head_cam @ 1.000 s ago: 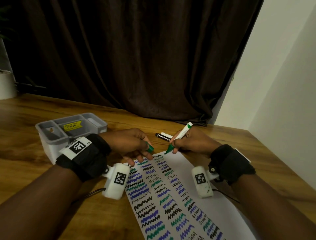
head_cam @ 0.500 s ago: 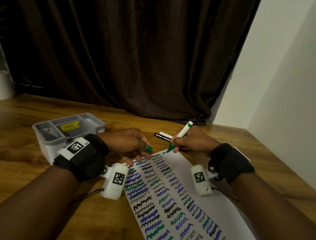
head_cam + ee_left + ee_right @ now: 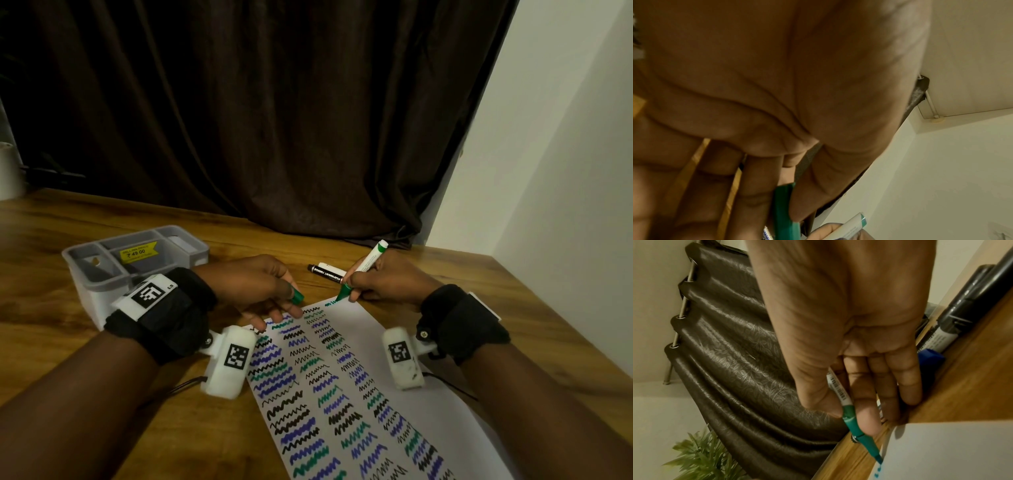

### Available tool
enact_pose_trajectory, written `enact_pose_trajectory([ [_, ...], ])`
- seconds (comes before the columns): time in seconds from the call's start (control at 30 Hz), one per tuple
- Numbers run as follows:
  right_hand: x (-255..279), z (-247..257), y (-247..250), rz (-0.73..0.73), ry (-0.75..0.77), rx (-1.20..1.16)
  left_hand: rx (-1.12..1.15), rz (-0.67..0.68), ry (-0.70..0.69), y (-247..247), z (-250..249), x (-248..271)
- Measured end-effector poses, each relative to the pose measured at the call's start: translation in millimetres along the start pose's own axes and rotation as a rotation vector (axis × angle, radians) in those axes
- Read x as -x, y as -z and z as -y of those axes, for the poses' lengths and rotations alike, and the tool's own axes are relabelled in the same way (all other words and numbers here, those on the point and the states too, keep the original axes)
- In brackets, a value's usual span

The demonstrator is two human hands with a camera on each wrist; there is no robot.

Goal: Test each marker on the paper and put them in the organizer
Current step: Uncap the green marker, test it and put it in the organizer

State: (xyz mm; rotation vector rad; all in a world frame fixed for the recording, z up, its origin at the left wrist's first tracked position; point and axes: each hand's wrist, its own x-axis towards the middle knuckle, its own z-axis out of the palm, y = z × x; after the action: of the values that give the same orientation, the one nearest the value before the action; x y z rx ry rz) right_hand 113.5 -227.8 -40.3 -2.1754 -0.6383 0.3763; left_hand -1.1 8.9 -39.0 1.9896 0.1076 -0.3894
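Two hands work at the far end of the paper [image 3: 404, 387]. From the head view, the right hand [image 3: 387, 279] pinches the green marker [image 3: 359, 274] like a pencil, with its tip down on the far edge of the paper, where a tiny green squiggle starts. The left hand [image 3: 253, 284] rests on the paper beside the squiggles and pinches the green cap [image 3: 296, 296]. The gray organizer [image 3: 137, 260] sits just left of the paper. More markers [image 3: 327, 269] lie just past the paper's far edge.

In the left wrist view, the thumb and fingers [image 3: 756, 186] squeeze the cap [image 3: 785, 209], so it is held tight.

In the right wrist view, the marker [image 3: 851, 418] tip touches the corner of the paper [image 3: 951, 451] and leaves small green dots. The tip is very near the edge, so I think the line should go inward, onto the white part. Pressing softly and keeping the left hand down should stop the paper from sliding.
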Motion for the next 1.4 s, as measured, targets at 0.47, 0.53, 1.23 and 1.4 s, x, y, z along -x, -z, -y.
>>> enact_pose_trajectory([
  [0.47, 15.5, 29.3, 9.0, -0.126, 0.053, -0.737, 0.169, -0.178, -0.293, 3.9, -5.0, 0.2],
  [0.53, 18.4, 33.0, 7.4, -0.105, 0.074, -0.815, 0.32, -0.296, -0.406, 5.6, -6.6, -0.4],
  [1.23, 31.2, 41.1, -12.1, -0.119, 0.248, -0.684, 0.418, -0.337, -0.542, 1.8, -6.8, -2.1],
  [1.4, 34.1, 42.5, -11.5, -0.094, 0.298, -0.632, 0.427, -0.22, -0.55, -0.5, -9.8, 1.3],
])
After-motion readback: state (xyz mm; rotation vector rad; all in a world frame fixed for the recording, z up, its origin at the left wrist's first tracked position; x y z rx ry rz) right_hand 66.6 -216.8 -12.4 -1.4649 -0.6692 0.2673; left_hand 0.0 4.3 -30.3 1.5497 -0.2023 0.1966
